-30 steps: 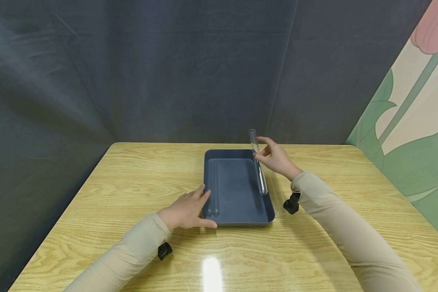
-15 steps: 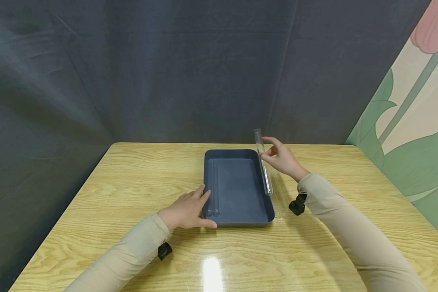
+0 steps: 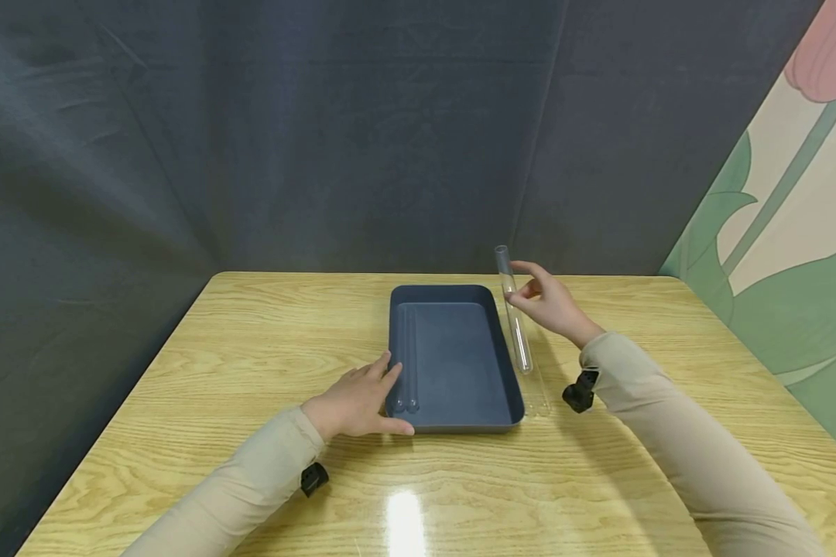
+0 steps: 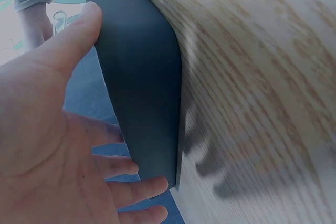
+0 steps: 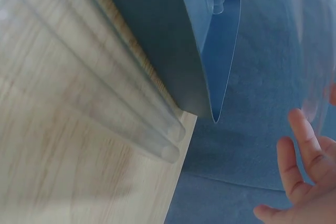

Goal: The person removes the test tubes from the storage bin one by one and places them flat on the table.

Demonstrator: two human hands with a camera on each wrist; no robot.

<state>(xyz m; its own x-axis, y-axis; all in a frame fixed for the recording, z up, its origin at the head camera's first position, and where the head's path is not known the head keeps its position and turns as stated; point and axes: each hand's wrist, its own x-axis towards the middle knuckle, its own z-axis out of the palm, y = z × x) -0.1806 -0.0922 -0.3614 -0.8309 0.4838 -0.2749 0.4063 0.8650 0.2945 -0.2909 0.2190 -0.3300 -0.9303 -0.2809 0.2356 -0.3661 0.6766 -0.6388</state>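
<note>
My right hand (image 3: 550, 305) pinches a clear glass test tube (image 3: 519, 336) between thumb and fingers, just outside the right rim of a dark blue-grey tray (image 3: 460, 363). The tube leans, its open end up and its rounded end down towards me. Inside the tray, along its left wall, lie two more test tubes (image 3: 412, 371) side by side. On the table to the tray's right are further clear tubes (image 5: 152, 129), faint against the wood. My left hand (image 3: 358, 402) lies at the tray's near left corner, fingers spread along the wall (image 4: 139, 77).
The tray stands on a wood-grain table (image 3: 279, 333). A dark curtain (image 3: 362, 139) hangs behind its far edge, and a wall painted with a flower (image 3: 794, 255) rises on the right. Each wrist wears a small black camera (image 3: 578, 392).
My right hand has carried the test tube to the right, from over the tray's inside to beyond its right rim. My left hand and the tray have stayed put.
</note>
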